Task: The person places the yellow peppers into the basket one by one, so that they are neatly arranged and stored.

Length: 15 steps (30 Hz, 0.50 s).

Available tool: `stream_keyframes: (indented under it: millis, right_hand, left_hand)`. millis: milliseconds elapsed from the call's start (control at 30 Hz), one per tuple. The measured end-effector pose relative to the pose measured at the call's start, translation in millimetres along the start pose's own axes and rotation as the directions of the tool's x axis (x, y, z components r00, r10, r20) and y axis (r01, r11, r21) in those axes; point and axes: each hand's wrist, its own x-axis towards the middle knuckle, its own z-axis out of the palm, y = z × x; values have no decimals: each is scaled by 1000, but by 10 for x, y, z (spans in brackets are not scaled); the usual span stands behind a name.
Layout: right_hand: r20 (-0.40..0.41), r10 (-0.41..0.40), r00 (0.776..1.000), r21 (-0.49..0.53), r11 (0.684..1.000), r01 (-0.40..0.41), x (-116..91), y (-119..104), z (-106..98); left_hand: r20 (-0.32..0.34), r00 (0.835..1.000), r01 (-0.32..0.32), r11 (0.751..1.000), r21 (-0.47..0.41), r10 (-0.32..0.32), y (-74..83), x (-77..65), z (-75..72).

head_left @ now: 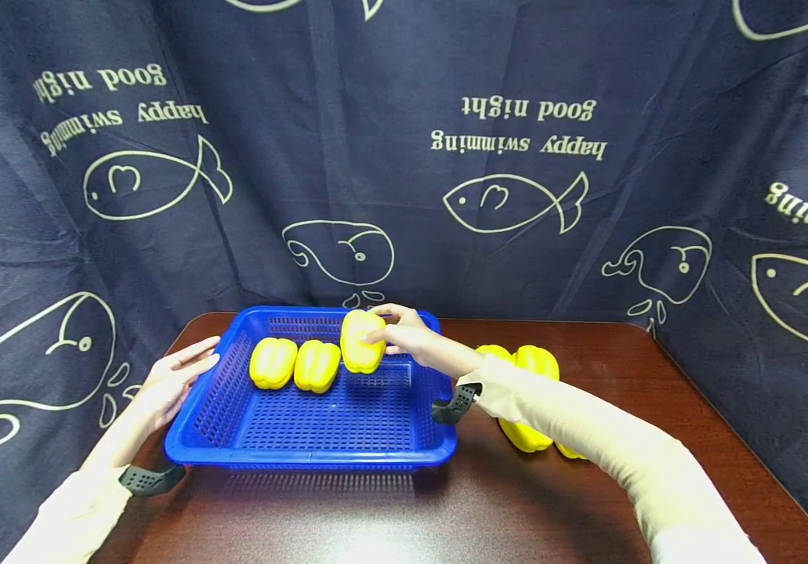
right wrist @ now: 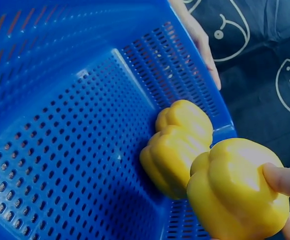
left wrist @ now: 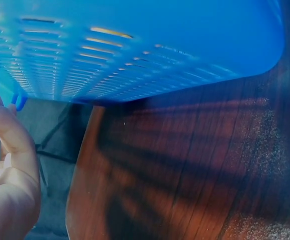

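My right hand [head_left: 404, 333] grips a yellow bell pepper [head_left: 363, 341] over the far side of a blue plastic basket [head_left: 312, 457]. In the right wrist view, the thumb presses on the side of this pepper [right wrist: 239, 190]. Two more yellow bell peppers, a left one [head_left: 273, 363] and a middle one [head_left: 317, 366], lie side by side in the basket near its far wall. My left hand [head_left: 172, 380] is at the basket's left rim, its fingers extended along the outside. The left wrist view shows that hand [left wrist: 10, 175] beside the perforated basket wall [left wrist: 135, 55].
Several more yellow bell peppers [head_left: 529, 435] lie on the brown wooden table [head_left: 516, 517] right of the basket, partly hidden by my right forearm. A dark blue curtain [head_left: 404, 157] with fish and whale drawings hangs behind and beside the table.
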Motion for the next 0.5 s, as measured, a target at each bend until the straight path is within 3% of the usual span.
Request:
stream_keyframes:
  millis: [500]
  right_hand:
    - [10,92,996,-32,995,-92,131,104,112]
  left_hand:
    - [-4,1000,4,1000,-8,-4,-3,-3,9]
